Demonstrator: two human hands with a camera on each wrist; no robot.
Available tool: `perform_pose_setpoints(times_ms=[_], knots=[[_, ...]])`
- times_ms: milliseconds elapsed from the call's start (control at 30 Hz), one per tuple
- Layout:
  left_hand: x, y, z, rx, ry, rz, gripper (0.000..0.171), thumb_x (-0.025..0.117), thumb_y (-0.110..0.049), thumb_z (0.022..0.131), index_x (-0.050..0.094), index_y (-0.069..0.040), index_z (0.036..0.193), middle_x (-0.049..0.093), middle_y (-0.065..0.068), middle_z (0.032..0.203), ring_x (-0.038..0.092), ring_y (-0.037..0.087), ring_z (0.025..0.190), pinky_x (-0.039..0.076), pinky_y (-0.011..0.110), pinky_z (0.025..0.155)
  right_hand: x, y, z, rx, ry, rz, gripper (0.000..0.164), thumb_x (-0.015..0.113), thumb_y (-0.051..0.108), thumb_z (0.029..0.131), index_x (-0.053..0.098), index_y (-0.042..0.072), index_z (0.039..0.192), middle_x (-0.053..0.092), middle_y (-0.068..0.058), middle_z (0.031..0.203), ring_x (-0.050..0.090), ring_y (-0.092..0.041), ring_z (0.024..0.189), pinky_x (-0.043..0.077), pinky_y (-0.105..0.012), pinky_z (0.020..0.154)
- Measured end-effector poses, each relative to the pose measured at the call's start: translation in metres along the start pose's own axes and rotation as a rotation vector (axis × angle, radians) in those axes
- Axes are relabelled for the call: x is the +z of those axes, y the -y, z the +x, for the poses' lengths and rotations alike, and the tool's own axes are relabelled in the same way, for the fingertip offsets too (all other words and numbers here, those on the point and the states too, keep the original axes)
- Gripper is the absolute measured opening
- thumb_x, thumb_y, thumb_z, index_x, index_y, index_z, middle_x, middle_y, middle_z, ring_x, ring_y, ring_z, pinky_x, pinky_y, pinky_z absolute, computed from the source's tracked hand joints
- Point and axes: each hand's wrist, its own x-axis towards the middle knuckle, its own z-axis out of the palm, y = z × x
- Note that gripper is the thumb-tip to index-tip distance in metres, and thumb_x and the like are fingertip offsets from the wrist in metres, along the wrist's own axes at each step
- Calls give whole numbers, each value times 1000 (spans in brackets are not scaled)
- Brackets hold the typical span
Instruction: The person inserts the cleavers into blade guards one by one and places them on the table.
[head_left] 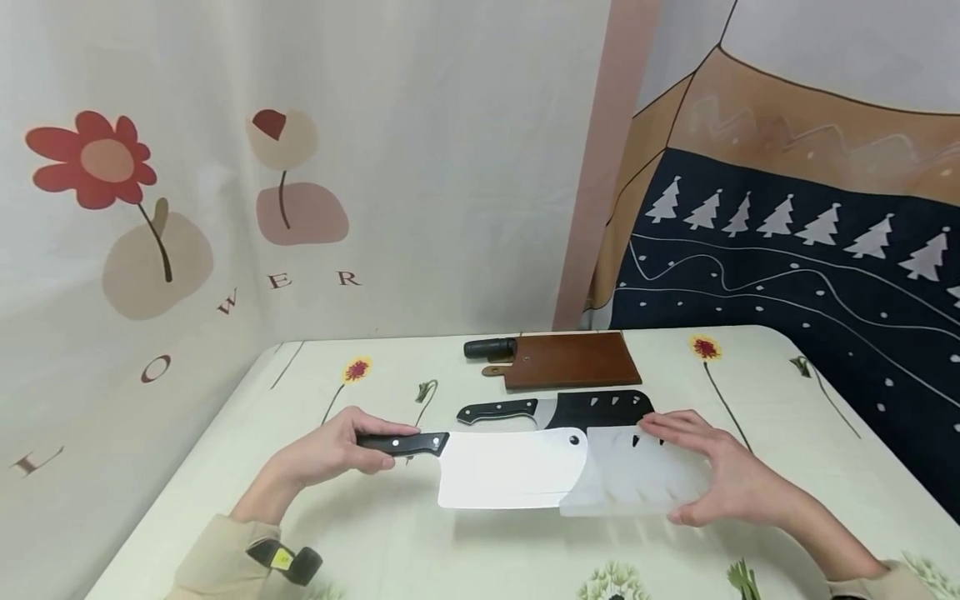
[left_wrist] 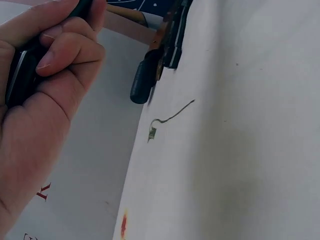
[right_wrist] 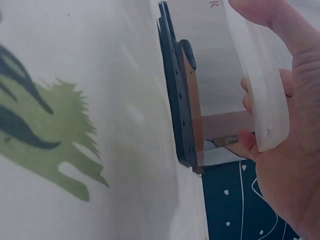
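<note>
My left hand grips the black handle of a cleaver, its broad blade pointing right. My right hand holds a translucent white blade sheath between thumb and fingers. The blade's front end lies in the sheath's mouth, while most of the blade shows outside. Both are raised above the table, casting a shadow. In the left wrist view, curled fingers wrap the dark handle. In the right wrist view, the thumb and fingers span the sheath.
Behind the cleaver lies a second knife with a black handle and a black sheath. Farther back are a brown cutting board and a black cylindrical handle. A flowered cloth covers the table; printed curtains hang behind.
</note>
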Motion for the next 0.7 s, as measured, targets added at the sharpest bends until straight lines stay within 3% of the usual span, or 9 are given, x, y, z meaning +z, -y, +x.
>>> perform_pose_setpoints(times_ms=[133, 367, 533, 700], knots=[[-2, -4, 1, 10, 24, 13, 44, 70, 8, 87, 67, 4, 131, 69, 3, 91, 44, 6, 66, 40, 19, 62, -2, 3, 0, -8, 11, -8, 98, 99, 32, 53, 61, 20, 143, 57, 6, 141, 42, 3, 128, 45, -31, 94], [-3, -6, 6, 18, 100, -43, 43, 67, 10, 89, 66, 4, 132, 69, 12, 95, 44, 7, 67, 39, 21, 61, -4, 7, 3, -72, 16, 18, 98, 99, 28, 52, 62, 18, 142, 59, 6, 141, 42, 1, 129, 42, -24, 97], [-1, -2, 10, 15, 46, -40, 41, 67, 10, 88, 66, 8, 129, 69, 7, 89, 42, 7, 63, 37, 21, 59, -2, 7, 3, -64, 0, 17, 97, 99, 28, 53, 62, 18, 142, 59, 6, 140, 43, 2, 128, 42, -23, 95], [12, 3, 20, -4, -24, -41, 42, 70, 5, 90, 64, 10, 131, 65, 0, 84, 42, 7, 63, 36, 21, 59, 3, 7, 5, -8, -29, -12, 96, 99, 27, 54, 63, 17, 142, 58, 3, 140, 42, 3, 127, 44, -26, 93]])
